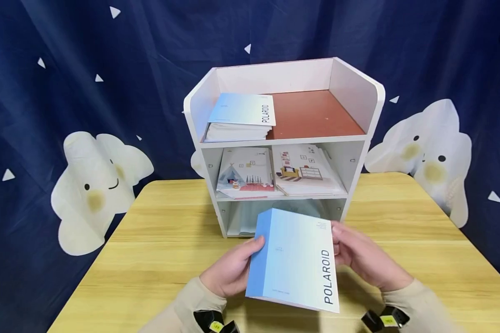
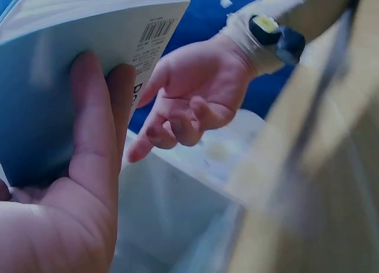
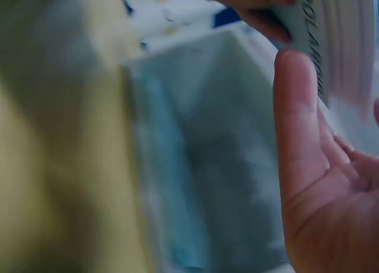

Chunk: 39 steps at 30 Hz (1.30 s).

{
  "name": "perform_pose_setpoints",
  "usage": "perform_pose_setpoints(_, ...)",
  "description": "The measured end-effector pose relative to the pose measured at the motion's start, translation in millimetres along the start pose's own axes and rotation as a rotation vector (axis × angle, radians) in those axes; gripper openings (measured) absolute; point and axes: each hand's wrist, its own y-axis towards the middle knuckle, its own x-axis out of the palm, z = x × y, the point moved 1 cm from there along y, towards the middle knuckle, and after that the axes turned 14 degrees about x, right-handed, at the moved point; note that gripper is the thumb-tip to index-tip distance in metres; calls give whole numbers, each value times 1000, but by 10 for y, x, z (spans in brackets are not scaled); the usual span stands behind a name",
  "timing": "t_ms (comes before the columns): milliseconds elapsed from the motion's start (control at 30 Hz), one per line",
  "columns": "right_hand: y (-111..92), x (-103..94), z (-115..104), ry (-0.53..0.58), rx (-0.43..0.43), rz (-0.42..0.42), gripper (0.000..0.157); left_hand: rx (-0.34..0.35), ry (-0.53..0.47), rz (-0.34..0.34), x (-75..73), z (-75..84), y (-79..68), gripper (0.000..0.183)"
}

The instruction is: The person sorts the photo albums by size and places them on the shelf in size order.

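My left hand [image 1: 232, 272] grips a blue-and-white POLAROID book [image 1: 297, 261] by its left edge, thumb on the front cover. In the left wrist view, straight fingers [image 2: 90, 119] of that hand lie against the book's back cover, below the barcode. My right hand [image 1: 364, 259] is at the book's right edge, its fingers partly hidden behind it. From the left wrist, the right hand [image 2: 198, 86] shows its palm, fingers loosely bent and not wrapped round the book. The right thumb [image 3: 296, 101] points up beside the page edges in the right wrist view.
A white shelf unit [image 1: 362, 162] stands on the wooden table [image 1: 158, 240] just beyond the book. Its top left bears a stack of POLAROID books [image 1: 241, 108]. Illustrated books [image 1: 246, 171] lie in two stacks on the middle shelf. Bluish items [image 1: 250, 215] lie inside the lowest compartment.
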Motion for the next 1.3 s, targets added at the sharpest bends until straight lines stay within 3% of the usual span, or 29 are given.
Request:
perform_pose_setpoints(100,-101,-9,-262,-110,-97,148,38,44,-9,-45,169,134,73,43)
perform_pose_setpoints(233,-242,98,-626,-287,-273,421,33,113,-9,-67,401,318,206,41)
perform_pose_setpoints(500,-409,576,-1239,-634,-1028,727,23,227,-54,-50,773,642,587,42)
perform_pose_setpoints(567,-389,658,-1304,-744,-1160,793,27,249,-57,-56,822,698,667,43)
perform_pose_setpoints(700,-270,777,-1325,-937,-1342,831,26,294,-49,-55,883,770,831,43)
perform_pose_setpoints(767,-211,858,-1324,-1041,-1367,841,26,309,-36,-42,912,798,925,41)
perform_pose_setpoints(900,-136,1003,-1325,-1199,-1328,848,29,302,-9,-6,936,838,1118,46)
perform_pose_setpoints(1067,-45,1073,-1345,-1256,-1266,946,30,262,9,45,911,861,1292,54)
perform_pose_setpoints(1167,-11,1045,-1363,-1304,-1167,985,33,262,1,86,901,858,1372,53)
perform_pose_setpoints(1300,41,947,-1370,-1404,-987,976,40,250,-26,102,900,820,1432,51)
